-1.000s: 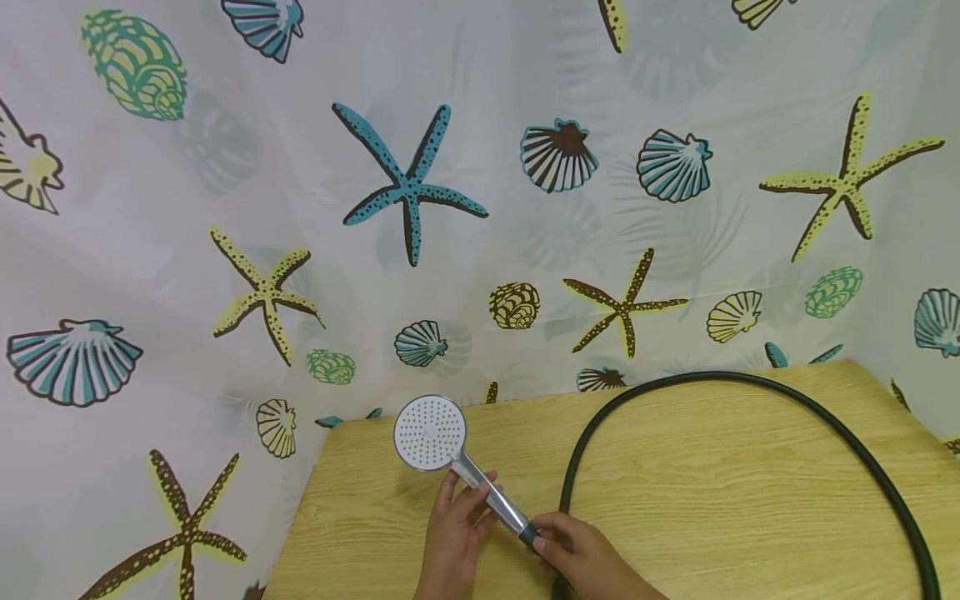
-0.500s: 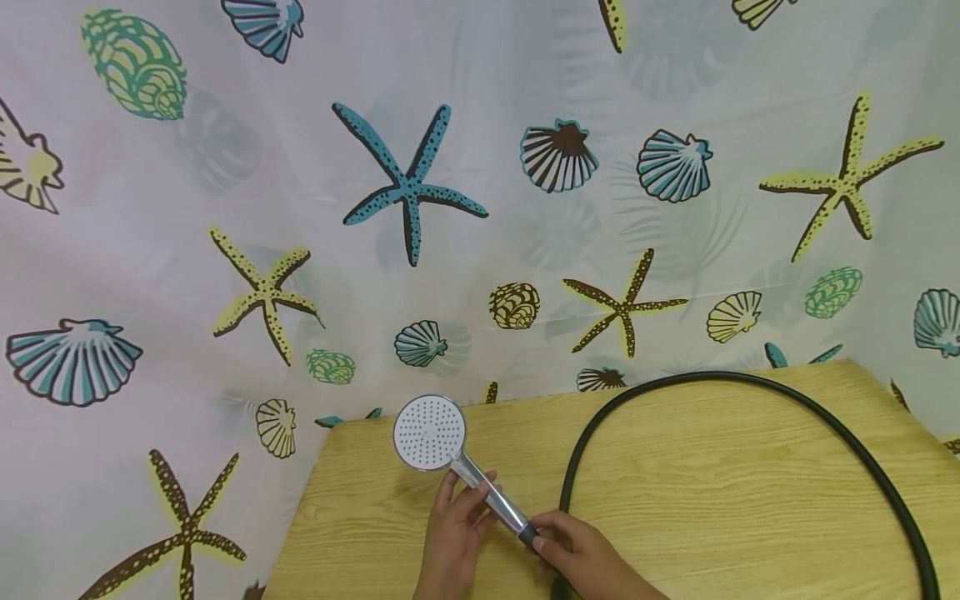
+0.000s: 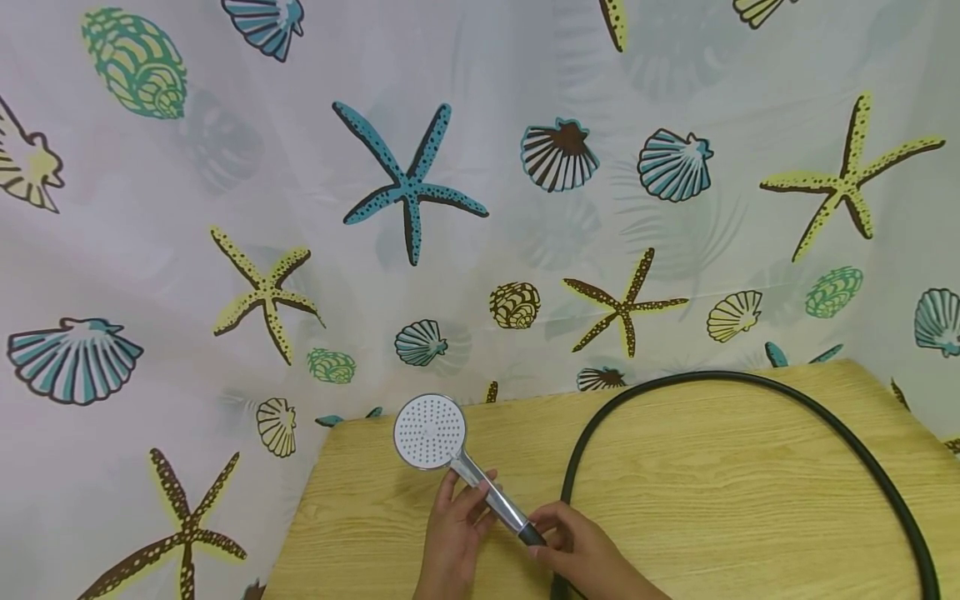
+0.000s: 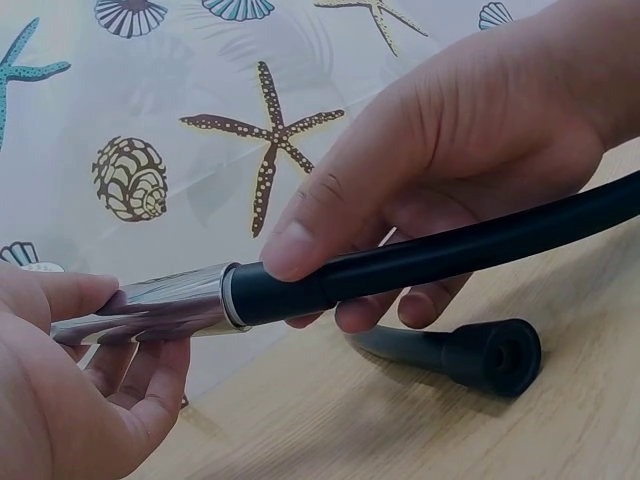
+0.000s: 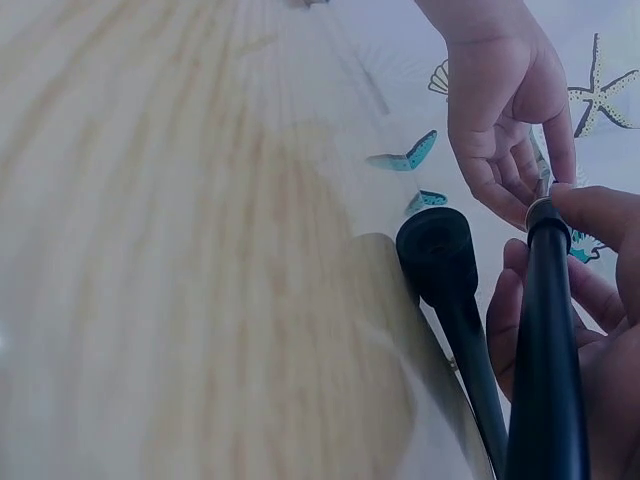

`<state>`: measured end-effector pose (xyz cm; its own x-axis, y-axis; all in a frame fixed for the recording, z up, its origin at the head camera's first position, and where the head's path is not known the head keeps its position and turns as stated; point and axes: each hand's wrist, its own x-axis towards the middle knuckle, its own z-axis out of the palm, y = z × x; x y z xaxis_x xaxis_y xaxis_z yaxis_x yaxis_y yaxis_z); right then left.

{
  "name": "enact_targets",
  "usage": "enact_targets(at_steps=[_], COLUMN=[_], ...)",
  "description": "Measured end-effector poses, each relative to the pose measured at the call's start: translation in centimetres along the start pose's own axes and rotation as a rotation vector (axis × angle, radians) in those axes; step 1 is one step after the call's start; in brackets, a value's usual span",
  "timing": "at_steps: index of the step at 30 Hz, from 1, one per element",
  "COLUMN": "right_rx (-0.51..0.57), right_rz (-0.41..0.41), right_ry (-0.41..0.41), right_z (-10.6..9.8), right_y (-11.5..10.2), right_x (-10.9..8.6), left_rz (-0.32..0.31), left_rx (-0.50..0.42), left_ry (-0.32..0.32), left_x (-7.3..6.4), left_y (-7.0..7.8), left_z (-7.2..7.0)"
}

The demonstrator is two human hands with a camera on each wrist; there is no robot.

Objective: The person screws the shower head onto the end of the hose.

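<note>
A chrome hand shower (image 3: 430, 432) is held up over the table, its white nozzle face turned toward me. My left hand (image 3: 452, 542) grips its handle (image 4: 170, 310) between thumb and fingers. At the handle's lower end, my right hand (image 3: 592, 554) pinches the black collar of a hose (image 4: 440, 260), thumb on top and fingers beneath. Collar and chrome rim meet in the left wrist view; whether they are threaded together I cannot tell. The hose's loose end (image 5: 440, 250), a black socket with a hole, lies on the table near my right hand.
A wood-grain table (image 3: 720, 483) spreads under both hands. The rest of the hose arches across its right side. A white curtain (image 3: 480, 83) printed with shells and starfish hangs along the back and sides.
My right hand's fingers and thumb have shifted slightly around the hose collar, baring more of it. The left hand and the hand shower stay in place.
</note>
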<state>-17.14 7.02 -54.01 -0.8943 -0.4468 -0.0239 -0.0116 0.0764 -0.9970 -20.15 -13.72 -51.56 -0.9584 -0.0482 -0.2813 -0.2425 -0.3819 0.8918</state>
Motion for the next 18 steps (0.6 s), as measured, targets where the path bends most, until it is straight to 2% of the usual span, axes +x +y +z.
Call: enact_targets(at_steps=[5, 18], right_rx=[-0.019, -0.062], right_rz=[-0.026, -0.023], right_ry=[0.002, 0.021], right_z=[0.04, 0.14], right_y=[0.18, -0.15], right_x=[0.07, -0.12], left_rz=[-0.002, 0.001], left_rx=[0.003, -0.013], left_ry=[-0.001, -0.009], left_x=[0.01, 0.02], left_y=[-0.04, -0.09], left_z=[-0.06, -0.04])
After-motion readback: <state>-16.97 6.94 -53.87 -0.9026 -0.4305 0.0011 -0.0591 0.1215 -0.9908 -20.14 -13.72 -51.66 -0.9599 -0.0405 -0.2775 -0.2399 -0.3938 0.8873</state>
